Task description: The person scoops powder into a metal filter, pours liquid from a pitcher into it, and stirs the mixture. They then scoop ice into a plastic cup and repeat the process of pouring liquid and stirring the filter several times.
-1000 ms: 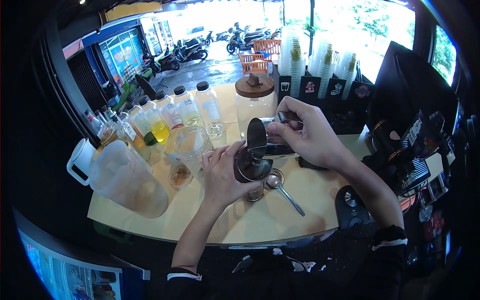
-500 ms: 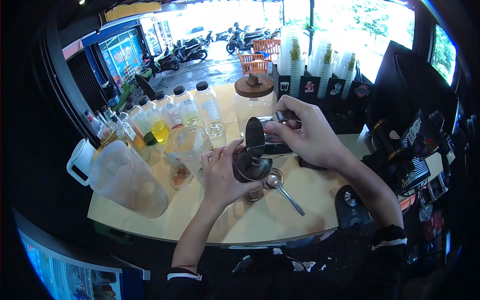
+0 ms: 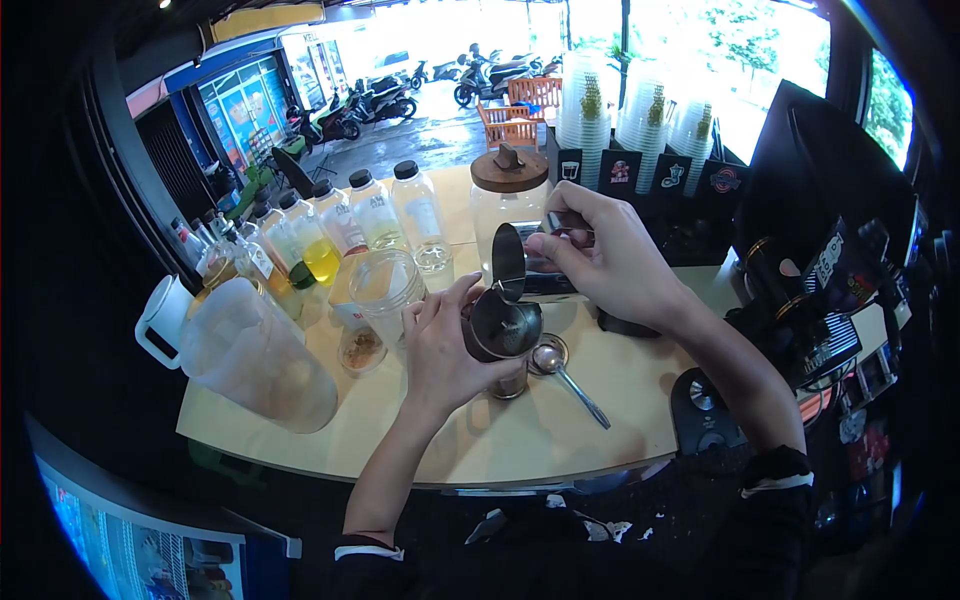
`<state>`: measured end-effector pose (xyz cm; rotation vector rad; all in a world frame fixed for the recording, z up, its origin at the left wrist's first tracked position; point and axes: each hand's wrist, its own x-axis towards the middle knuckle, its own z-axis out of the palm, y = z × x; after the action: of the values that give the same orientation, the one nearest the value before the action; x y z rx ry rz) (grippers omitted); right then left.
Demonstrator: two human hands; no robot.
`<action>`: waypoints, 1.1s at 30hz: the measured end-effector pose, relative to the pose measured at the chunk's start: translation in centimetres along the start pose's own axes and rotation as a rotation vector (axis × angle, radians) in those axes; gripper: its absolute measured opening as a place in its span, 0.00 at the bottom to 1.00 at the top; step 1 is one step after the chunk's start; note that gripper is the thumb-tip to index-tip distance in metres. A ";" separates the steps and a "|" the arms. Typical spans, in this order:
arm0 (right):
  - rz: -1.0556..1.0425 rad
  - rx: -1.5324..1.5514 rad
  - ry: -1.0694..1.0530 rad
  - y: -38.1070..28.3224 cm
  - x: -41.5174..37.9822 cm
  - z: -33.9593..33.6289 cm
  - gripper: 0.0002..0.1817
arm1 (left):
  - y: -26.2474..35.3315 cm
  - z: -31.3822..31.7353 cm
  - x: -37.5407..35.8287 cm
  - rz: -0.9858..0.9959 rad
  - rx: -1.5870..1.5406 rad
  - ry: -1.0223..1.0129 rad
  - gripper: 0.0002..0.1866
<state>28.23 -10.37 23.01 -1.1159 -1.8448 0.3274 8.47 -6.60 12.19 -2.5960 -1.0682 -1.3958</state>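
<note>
Well to the left of the left hand, a cloudy plastic pitcher (image 3: 265,360) leaned on the desk (image 3: 640,400), a white handle (image 3: 145,335) just beside it. Beyond that hand, toward the left, I saw a row of bottles (image 3: 375,215) with black caps, one with yellow liquid inside. Nearer to it sat a small dish (image 3: 362,350) of something brown, and just past its fingers stood an open glass jar (image 3: 385,285).

The left hand (image 3: 440,345) was wrapped around a dark metal cup (image 3: 508,322), holding it by its left side, thumb across the front, mouth tipped up into view. Just above, between the two hands, a shiny metal jug (image 3: 548,270) tilted with its lip at the cup's rim; whether anything ran out, I couldn't tell. Behind the jug rose a wooden-lidded jar (image 3: 490,210). A spoon (image 3: 578,388) lay right of the cup, below the right hand.

The right hand (image 3: 615,265) was clamped on the jug's handle. Beyond it stood stacks of clear cups (image 3: 585,115).
</note>
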 end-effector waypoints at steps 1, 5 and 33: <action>0.000 -0.015 0.003 0.0 0.0 -0.1 0.11 | 0.0 -0.1 0.0 0.000 0.000 0.000 0.51; 0.009 -0.088 -0.005 0.0 -0.3 -0.6 0.11 | 0.0 -0.2 0.0 -0.005 0.026 -0.004 0.51; 0.008 0.001 -0.001 -0.2 -1.1 0.0 0.13 | -0.3 0.4 -0.2 0.059 0.140 0.063 0.51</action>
<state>28.29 -11.42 22.52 -1.1228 -1.8409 0.3339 8.49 -6.35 11.68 -2.4480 -1.0330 -1.3296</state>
